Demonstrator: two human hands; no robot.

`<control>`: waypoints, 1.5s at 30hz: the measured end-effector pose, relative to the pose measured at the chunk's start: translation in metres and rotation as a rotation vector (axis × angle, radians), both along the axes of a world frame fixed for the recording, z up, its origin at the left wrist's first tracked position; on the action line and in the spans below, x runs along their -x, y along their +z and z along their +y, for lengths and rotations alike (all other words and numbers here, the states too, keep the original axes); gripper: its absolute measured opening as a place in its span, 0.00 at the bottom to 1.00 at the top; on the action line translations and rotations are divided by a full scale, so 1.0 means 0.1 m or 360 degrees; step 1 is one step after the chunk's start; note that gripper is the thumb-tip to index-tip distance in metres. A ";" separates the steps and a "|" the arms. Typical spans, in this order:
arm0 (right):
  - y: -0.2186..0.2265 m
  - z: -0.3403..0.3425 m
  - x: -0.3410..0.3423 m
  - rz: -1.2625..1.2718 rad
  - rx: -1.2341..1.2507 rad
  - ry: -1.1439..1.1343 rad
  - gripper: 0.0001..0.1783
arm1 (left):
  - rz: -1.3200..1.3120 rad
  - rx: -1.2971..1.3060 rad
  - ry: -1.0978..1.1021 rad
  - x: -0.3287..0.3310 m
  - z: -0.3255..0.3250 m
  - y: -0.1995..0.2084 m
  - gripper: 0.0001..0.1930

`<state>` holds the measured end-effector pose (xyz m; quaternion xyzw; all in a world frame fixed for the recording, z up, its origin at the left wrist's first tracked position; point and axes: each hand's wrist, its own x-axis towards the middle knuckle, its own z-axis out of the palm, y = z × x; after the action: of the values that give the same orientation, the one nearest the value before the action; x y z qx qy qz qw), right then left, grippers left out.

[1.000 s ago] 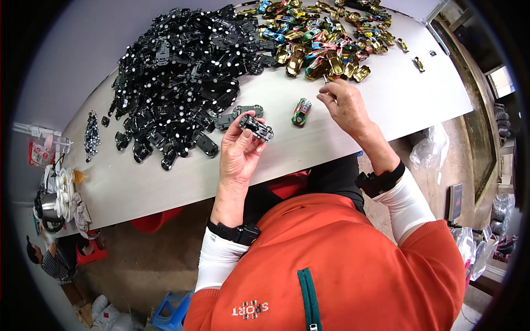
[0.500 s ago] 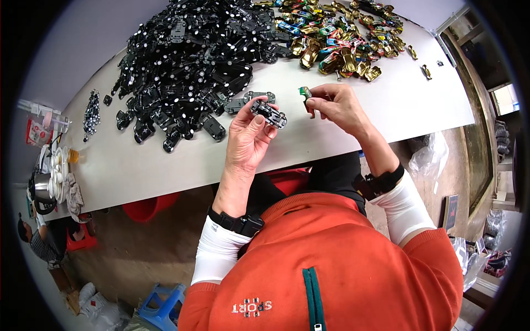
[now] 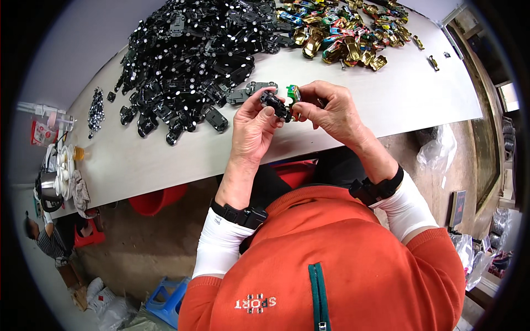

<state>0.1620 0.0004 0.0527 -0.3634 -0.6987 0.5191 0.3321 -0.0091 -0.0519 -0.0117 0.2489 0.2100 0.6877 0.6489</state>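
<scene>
A black toy car chassis [image 3: 274, 106] is gripped between the thumb and fingers of my left hand [image 3: 252, 126]. Close against its right end, my right hand [image 3: 331, 110] pinches a green, white and red toy car body shell [image 3: 292, 95]. The two parts meet or nearly meet; I cannot tell whether they touch. Just beyond my left fingertips, grey toy car chassis [image 3: 238, 96] lie on the table. A big heap of black toy car chassis [image 3: 187, 60] rises at the far left. Gold and coloured toy car shells [image 3: 353, 47] are piled at the far right.
The white table [image 3: 160, 171] spans the view. A small pile of tiny shiny parts [image 3: 96, 113] lies at its left. Cups and a pot [image 3: 51, 185] stand at the left end. Below are a red tub [image 3: 157, 199] and a blue stool [image 3: 165, 298]. Another person [image 3: 51, 243] is far left.
My right hand has brought the coloured shell left to the chassis. My left hand has turned the chassis, so a darker side shows. The view has shifted slightly.
</scene>
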 end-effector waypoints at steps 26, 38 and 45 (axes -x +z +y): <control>0.01 -0.10 0.05 -0.0091 -0.0832 0.0180 0.23 | 0.0444 -0.0187 0.0250 -0.07 -0.14 0.08 0.18; 0.10 -0.15 0.00 -0.0226 -0.0841 0.0282 0.23 | 0.0508 -0.0143 0.0137 -0.13 -0.16 0.19 0.17; 0.19 -0.13 0.05 -0.0288 -0.0878 0.0190 0.27 | 0.0558 0.0053 0.0085 -0.14 -0.19 0.32 0.15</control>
<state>0.1568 -0.0127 0.0718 -0.2625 -0.8603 0.2936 0.3236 0.0045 -0.0710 0.0203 0.3485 0.3378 0.6472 0.5878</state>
